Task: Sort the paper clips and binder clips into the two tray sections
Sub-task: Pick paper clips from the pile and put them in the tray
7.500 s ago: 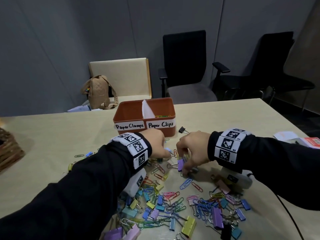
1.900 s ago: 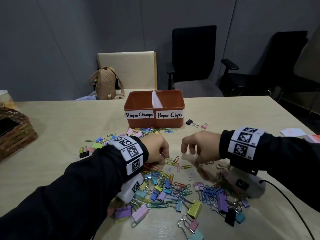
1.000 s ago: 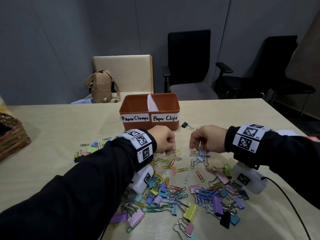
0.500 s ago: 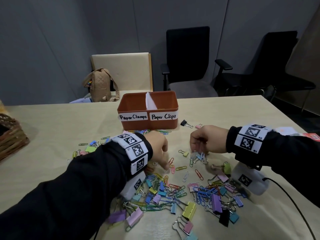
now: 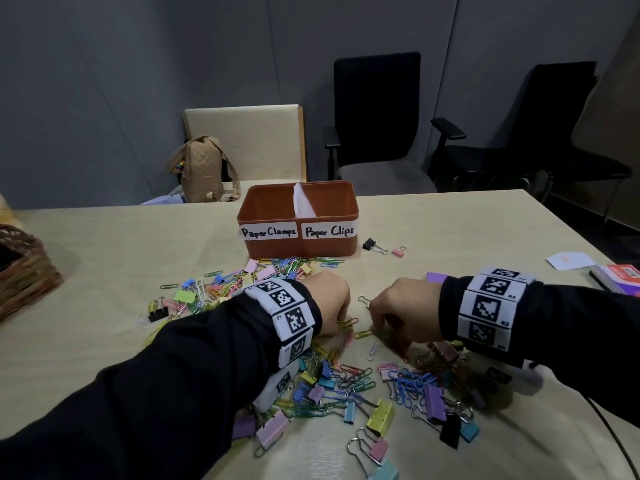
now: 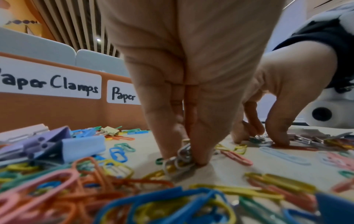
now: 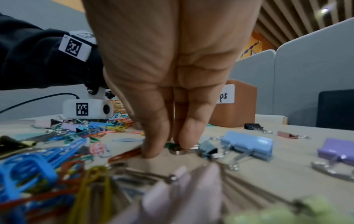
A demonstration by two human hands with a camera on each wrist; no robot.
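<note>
Reaching down to the table, your left hand pinches a small bunch of paper clips between thumb and pressed-together fingertips, tips touching the tabletop. Your right hand does likewise just beside it, thumb and fingers closing on a dark green clip that lies on the surface. Loose coloured paper clips and binder clips lie scattered around and near both hands. Beyond them stands the orange tray, its sections labelled "Paper Clamps" on the left and "Paper Clips" on the right.
</note>
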